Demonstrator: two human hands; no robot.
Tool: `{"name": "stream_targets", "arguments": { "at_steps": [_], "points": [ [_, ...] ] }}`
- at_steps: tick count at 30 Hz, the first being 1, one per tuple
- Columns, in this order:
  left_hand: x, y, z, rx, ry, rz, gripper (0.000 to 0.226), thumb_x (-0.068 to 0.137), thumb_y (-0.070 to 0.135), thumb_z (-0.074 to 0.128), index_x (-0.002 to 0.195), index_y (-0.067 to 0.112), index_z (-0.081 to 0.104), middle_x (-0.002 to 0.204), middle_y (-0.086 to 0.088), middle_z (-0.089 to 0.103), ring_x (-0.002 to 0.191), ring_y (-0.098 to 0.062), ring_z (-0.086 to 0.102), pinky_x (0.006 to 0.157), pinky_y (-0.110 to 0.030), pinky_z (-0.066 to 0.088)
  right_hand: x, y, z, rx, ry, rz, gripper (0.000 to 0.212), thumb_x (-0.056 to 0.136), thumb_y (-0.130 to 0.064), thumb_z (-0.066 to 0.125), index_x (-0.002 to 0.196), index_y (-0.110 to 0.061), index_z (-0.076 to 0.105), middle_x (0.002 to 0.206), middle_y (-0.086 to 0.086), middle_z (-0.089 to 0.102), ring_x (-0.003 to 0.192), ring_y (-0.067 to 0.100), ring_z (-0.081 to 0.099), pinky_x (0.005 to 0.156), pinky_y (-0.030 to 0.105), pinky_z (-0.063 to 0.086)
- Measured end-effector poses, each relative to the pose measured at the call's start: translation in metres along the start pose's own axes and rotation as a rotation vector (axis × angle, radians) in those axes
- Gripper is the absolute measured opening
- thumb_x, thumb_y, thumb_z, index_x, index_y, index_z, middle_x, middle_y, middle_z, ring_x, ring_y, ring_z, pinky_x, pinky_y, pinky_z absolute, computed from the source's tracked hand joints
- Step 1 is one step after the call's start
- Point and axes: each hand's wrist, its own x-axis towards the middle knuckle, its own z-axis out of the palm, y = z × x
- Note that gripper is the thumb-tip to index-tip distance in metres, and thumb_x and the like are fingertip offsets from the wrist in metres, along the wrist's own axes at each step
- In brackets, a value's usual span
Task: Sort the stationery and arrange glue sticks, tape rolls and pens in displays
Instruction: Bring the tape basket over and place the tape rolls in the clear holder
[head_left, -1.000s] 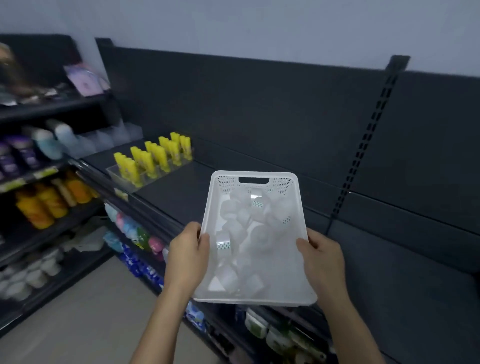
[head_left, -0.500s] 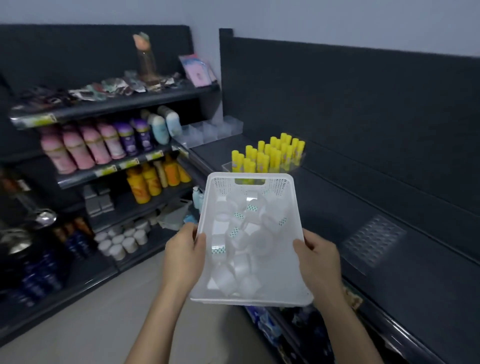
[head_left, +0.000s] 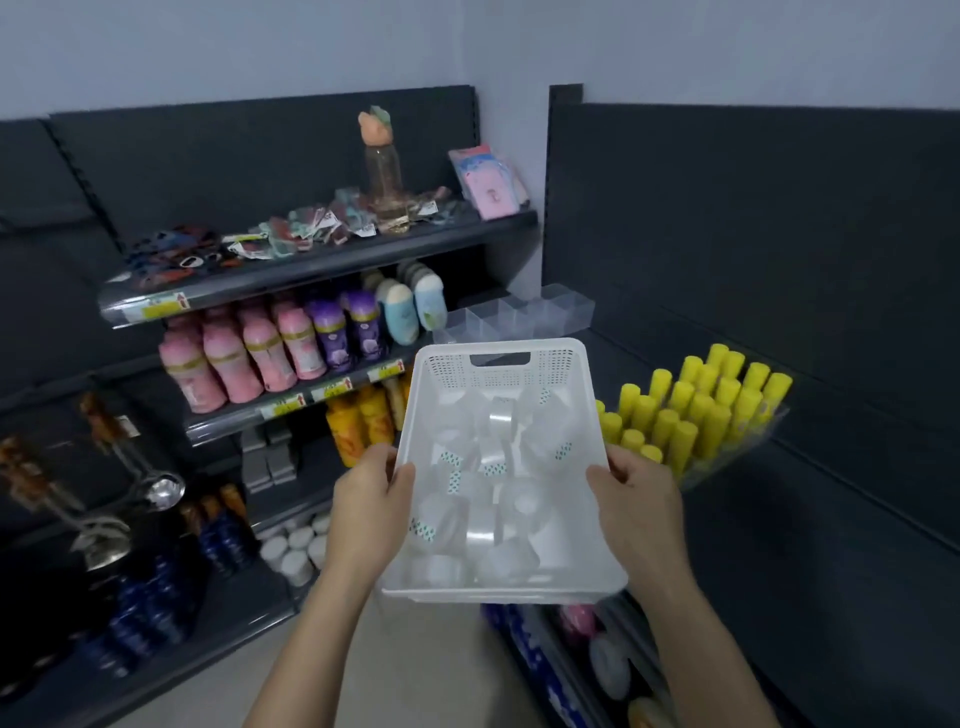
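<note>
Between left hand and right hand, each clamped on one long side: white basket holding clear tape rolls, long axis pointing away. Straight beyond far end: clear divided display on shelf. Yellow glue sticks nearer right hand.

Bare forearms; left hand and right hand bare.
</note>
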Motion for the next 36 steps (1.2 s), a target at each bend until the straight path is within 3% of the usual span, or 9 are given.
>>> {"name": "stream_targets", "arguments": {
  "at_steps": [2, 7, 11, 18, 22, 24, 27, 32, 36],
  "points": [
    [0.036, 0.004, 0.008, -0.007, -0.019, 0.01, 0.02, 0.094, 0.013, 0.05, 0.078, 0.0, 0.051, 0.066, -0.007, 0.051, 0.056, -0.015, 0.042, 0.047, -0.025, 0.029, 0.032, -0.005, 0.012, 0.0, 0.001, 0.01, 0.023, 0.083, -0.002, 0.049, 0.062, -0.009, 0.057, 0.052, -0.005, 0.049, 0.054, 0.014, 0.04, 0.05, 0.025, 0.031],
    [0.109, 0.002, 0.032, -0.034, -0.056, 0.006, 0.018, 0.095, 0.015, 0.049, 0.086, 0.001, 0.057, 0.077, -0.011, 0.061, 0.061, -0.017, 0.051, 0.052, -0.028, 0.036, 0.088, -0.017, 0.037, 0.007, 0.023, 0.049, 0.026, 0.085, -0.004, 0.048, 0.075, -0.017, 0.068, 0.067, -0.002, 0.067, 0.063, 0.018, 0.059, 0.051, 0.027, 0.044],
    [0.168, -0.001, 0.055, -0.035, -0.102, 0.058, 0.018, 0.095, 0.016, 0.05, 0.083, 0.005, 0.057, 0.074, -0.007, 0.06, 0.063, -0.016, 0.053, 0.05, -0.028, 0.036, 0.131, -0.022, 0.057, -0.048, 0.093, 0.049, 0.027, 0.085, -0.003, 0.047, 0.078, -0.017, 0.07, 0.067, -0.002, 0.066, 0.057, 0.012, 0.055, 0.041, 0.014, 0.037],
    [0.283, 0.004, 0.101, -0.053, -0.245, 0.258, 0.017, 0.096, 0.016, 0.05, 0.083, 0.007, 0.055, 0.071, -0.002, 0.056, 0.062, -0.008, 0.047, 0.052, -0.019, 0.033, 0.202, -0.014, 0.095, -0.089, 0.343, 0.092, 0.021, 0.083, 0.001, 0.047, 0.074, -0.002, 0.065, 0.064, 0.014, 0.062, 0.055, 0.021, 0.048, 0.045, 0.025, 0.033],
    [0.339, 0.015, 0.132, -0.108, -0.409, 0.372, 0.017, 0.095, 0.014, 0.049, 0.084, 0.003, 0.054, 0.072, -0.005, 0.056, 0.06, -0.01, 0.046, 0.05, -0.019, 0.034, 0.225, -0.016, 0.113, -0.097, 0.542, 0.154, 0.035, 0.085, 0.0, 0.049, 0.071, -0.026, 0.068, 0.071, 0.007, 0.069, 0.069, 0.032, 0.063, 0.059, 0.038, 0.05],
    [0.359, 0.02, 0.147, -0.131, -0.496, 0.421, 0.017, 0.096, 0.016, 0.049, 0.082, 0.006, 0.053, 0.072, -0.002, 0.056, 0.061, -0.008, 0.047, 0.051, -0.02, 0.033, 0.232, -0.017, 0.12, -0.091, 0.625, 0.183, 0.034, 0.086, 0.0, 0.049, 0.076, -0.025, 0.07, 0.07, 0.004, 0.069, 0.068, 0.031, 0.064, 0.061, 0.039, 0.052],
    [0.379, 0.026, 0.166, -0.16, -0.615, 0.484, 0.017, 0.095, 0.016, 0.049, 0.081, 0.007, 0.053, 0.072, 0.0, 0.055, 0.065, -0.012, 0.049, 0.055, -0.027, 0.036, 0.237, -0.017, 0.128, -0.137, 0.736, 0.215, 0.028, 0.088, 0.0, 0.05, 0.089, -0.018, 0.072, 0.07, -0.002, 0.068, 0.067, 0.026, 0.063, 0.056, 0.033, 0.048],
    [0.39, 0.032, 0.196, -0.205, -0.745, 0.574, 0.023, 0.092, 0.011, 0.051, 0.07, 0.004, 0.049, 0.06, -0.001, 0.048, 0.053, -0.011, 0.04, 0.05, -0.019, 0.033, 0.231, -0.014, 0.132, -0.221, 0.859, 0.275, 0.019, 0.087, 0.0, 0.049, 0.082, -0.001, 0.067, 0.074, 0.022, 0.064, 0.065, 0.038, 0.056, 0.052, 0.031, 0.037],
    [0.393, 0.033, 0.22, -0.187, -0.787, 0.634, 0.036, 0.086, 0.006, 0.054, 0.055, 0.011, 0.036, 0.048, 0.003, 0.036, 0.046, -0.01, 0.029, 0.045, -0.022, 0.025, 0.232, -0.008, 0.13, -0.265, 0.892, 0.343, 0.021, 0.087, 0.0, 0.049, 0.079, -0.004, 0.068, 0.071, 0.02, 0.064, 0.061, 0.028, 0.052, 0.05, 0.03, 0.034]
  ]
}}
